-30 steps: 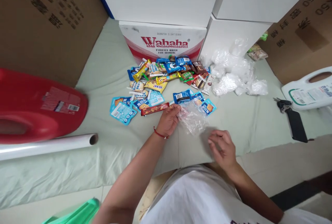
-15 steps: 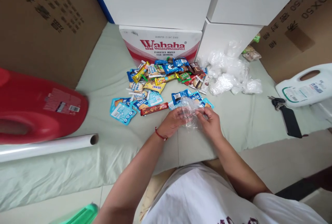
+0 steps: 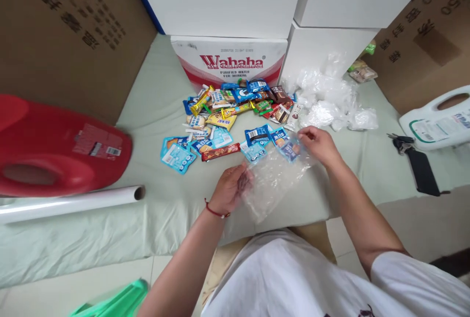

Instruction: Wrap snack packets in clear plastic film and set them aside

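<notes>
A clear plastic bag point(image 3: 273, 182) is stretched out between my two hands, above the front of the cloth-covered surface. My left hand point(image 3: 232, 187), with a red cord at the wrist, is closed on the bag's left side. My right hand point(image 3: 320, 144) pinches its upper right edge. Just behind the bag lie blue snack packets point(image 3: 258, 134), some seen through the film. A red wrapped bar point(image 3: 220, 152) rests to the left of them, beside light-blue packets point(image 3: 178, 158). Farther back is a heap of mixed wrapped snacks point(image 3: 237, 110).
Crumpled clear bags point(image 3: 326, 104) are piled at the back right. A Wahaba-style white-and-red carton point(image 3: 229, 62) stands behind the snacks. Left are a red jug point(image 3: 99, 155) and a white roll point(image 3: 73, 203). Right are a white bottle point(image 3: 436, 123), keys point(image 3: 403, 143) and a black phone-like object point(image 3: 422, 172).
My hands have moved apart, the left one toward the lower left and the right one up and to the right. The bunched bag is now spread open between them.
</notes>
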`<state>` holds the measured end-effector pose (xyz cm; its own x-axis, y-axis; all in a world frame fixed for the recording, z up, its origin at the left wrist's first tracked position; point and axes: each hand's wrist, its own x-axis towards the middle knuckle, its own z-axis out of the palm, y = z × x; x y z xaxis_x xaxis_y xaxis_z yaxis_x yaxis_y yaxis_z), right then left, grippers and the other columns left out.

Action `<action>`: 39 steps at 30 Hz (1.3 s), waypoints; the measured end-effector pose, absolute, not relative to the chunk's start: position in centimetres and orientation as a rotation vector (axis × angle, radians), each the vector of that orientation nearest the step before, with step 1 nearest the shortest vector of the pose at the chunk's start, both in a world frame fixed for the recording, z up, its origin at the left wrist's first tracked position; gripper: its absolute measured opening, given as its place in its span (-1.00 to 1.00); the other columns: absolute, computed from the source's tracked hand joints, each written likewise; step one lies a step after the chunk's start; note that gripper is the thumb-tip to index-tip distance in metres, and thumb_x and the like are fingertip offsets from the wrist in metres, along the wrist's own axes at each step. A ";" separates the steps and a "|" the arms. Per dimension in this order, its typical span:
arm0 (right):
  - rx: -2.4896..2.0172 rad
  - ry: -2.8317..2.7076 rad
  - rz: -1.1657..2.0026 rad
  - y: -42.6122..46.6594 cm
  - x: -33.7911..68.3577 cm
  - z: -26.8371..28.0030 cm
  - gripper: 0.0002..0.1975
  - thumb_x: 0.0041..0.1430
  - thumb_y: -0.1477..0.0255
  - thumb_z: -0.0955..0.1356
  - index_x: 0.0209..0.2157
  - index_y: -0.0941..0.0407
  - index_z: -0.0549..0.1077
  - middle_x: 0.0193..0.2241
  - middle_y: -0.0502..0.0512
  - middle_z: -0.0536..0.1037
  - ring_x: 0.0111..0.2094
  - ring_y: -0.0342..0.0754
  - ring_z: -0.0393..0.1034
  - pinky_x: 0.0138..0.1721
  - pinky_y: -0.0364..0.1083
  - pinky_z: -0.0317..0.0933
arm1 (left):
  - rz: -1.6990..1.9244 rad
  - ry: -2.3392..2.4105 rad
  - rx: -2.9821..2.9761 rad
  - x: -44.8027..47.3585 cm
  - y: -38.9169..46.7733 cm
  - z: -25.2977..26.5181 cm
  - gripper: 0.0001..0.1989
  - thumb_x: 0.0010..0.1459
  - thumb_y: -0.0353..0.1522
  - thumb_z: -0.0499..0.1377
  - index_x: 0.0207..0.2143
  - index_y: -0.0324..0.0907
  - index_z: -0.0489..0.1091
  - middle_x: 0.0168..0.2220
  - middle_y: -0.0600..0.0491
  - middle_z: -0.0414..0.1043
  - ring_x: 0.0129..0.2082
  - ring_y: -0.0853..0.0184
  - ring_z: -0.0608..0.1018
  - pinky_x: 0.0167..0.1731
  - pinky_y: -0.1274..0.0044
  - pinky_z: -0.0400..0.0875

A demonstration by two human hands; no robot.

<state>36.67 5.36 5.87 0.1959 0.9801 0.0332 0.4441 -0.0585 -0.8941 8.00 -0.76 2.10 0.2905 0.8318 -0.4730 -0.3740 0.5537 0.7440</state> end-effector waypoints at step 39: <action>-1.363 -1.367 1.404 -4.3 25.8 2.7 -0.60 0.24 0.00 0.37 -0.35 0.07 0.41 -0.46 -0.03 0.44 -0.40 -0.09 0.29 -0.33 -0.10 0.19 | 1.047 1.118 0.707 13.5 -6.1 0.5 -0.69 0.28 -0.11 0.20 -0.09 -0.09 0.55 0.07 -0.07 0.58 0.25 0.06 0.46 0.19 0.28 0.40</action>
<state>25.84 -4.30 2.65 -0.1645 0.9682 -0.1883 0.1625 -0.1617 -0.9734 13.46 -6.13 0.47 0.0805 0.9264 -0.3679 -0.3062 0.3742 0.8753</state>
